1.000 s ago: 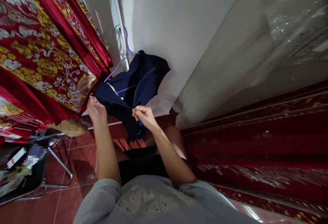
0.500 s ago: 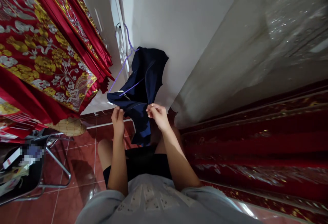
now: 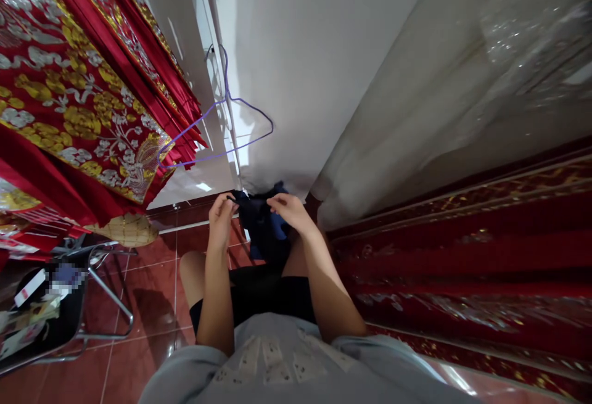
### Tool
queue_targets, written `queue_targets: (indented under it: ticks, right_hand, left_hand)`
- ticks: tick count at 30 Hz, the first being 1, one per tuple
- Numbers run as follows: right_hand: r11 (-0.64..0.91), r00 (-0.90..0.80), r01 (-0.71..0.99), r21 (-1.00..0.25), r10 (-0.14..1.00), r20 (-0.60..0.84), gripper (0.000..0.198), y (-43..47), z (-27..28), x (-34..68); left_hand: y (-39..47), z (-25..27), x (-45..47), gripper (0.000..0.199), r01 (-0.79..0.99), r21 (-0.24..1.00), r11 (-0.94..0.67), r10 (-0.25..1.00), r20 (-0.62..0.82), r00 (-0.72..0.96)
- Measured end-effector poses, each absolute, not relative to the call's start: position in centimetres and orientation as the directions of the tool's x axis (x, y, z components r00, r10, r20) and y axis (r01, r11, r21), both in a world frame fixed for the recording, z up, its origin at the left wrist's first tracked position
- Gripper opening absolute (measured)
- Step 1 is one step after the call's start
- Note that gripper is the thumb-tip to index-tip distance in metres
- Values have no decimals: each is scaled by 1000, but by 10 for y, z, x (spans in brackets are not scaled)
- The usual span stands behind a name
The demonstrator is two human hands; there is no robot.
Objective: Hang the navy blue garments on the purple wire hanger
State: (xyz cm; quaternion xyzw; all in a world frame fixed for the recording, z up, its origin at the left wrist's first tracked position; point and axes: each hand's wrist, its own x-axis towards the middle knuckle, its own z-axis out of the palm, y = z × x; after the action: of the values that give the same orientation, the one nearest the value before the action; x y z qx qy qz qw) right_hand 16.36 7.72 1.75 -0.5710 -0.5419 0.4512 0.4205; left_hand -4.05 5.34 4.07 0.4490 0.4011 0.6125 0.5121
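One dark navy garment is held up in front of the knees, its upper edge stretched between two hands and its folds left to hang toward the floor; whether the floor is touched cannot be told. The left hand is closed in a pinch on one end of that edge, and the other end is pinched by the right hand. The hands are kept apart from each other, presumably so that the cloth is spread and not bunched.

Above the garment, and clear of it, a purple hanger is hung beside a white wall, its lower bar bare; it seems to be placed there to keep clothing within easy reach.

Underfoot, the floor is laid with red tiles crossed by pale joints. To the left, a red embroidered cloth is draped, worked in gold and silver, and small items are piled on a black chair with metal legs. To the right, the room is closed in by a pale, glossy sheet and, lower down, by red drapery.
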Motion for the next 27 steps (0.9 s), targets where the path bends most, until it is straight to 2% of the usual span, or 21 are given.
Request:
queue_targets:
  ticks: [2, 4, 7, 9, 13, 16, 18, 20, 22, 24, 27]
  right_hand:
    - [-97, -66, 263, -960, 991, -118, 25, 73, 19, 162]
    - [-27, -229, 202, -979, 971, -74, 35, 67, 29, 159]
    - [46, -550, 79, -996, 835, -5, 33, 57, 52, 151]
    - [53, -643, 24, -998, 765, 25, 30, 52, 65, 143]
    - [125, -587, -64, -990, 798, 139, 15, 54, 77, 127]
    - [176, -593, 19, -984, 795, 131, 8, 65, 93, 129]
    - [261, -581, 75, -962, 796, 170, 9, 77, 113, 140]
    - [396, -534, 96, -913, 795, 288, 13, 96, 137, 153]
    - [514, -464, 107, -851, 783, 414, 23, 120, 159, 163]
    - [560, -344, 129, -818, 799, 493, 33, 148, 169, 166]
    - [536, -223, 215, -816, 841, 494, 53, 191, 156, 161]
  left_hand:
    - [48, 49, -33, 28, -184, 962, -199, 979, 190, -68]
    - [40, 56, -24, 28, -59, 970, -237, 971, 235, -45]
    - [28, 63, -13, 28, 66, 952, -299, 953, 302, -32]
    - [24, 67, -10, 26, 142, 919, -368, 924, 378, -50]
    - [28, 71, -18, 32, 252, 861, -442, 871, 479, -108]
    - [27, 63, -33, 51, 184, 920, -346, 932, 359, -47]
    - [21, 54, -45, 49, 227, 944, -239, 969, 216, 120]
    - [12, 45, -58, 42, 354, 912, -207, 955, 110, 276]
    - [4, 41, -72, 35, 459, 858, -229, 939, 70, 337]
    - [0, 44, -87, 31, 528, 815, -240, 953, 94, 290]
    - [2, 59, -108, 30, 596, 767, -238, 970, 154, 190]
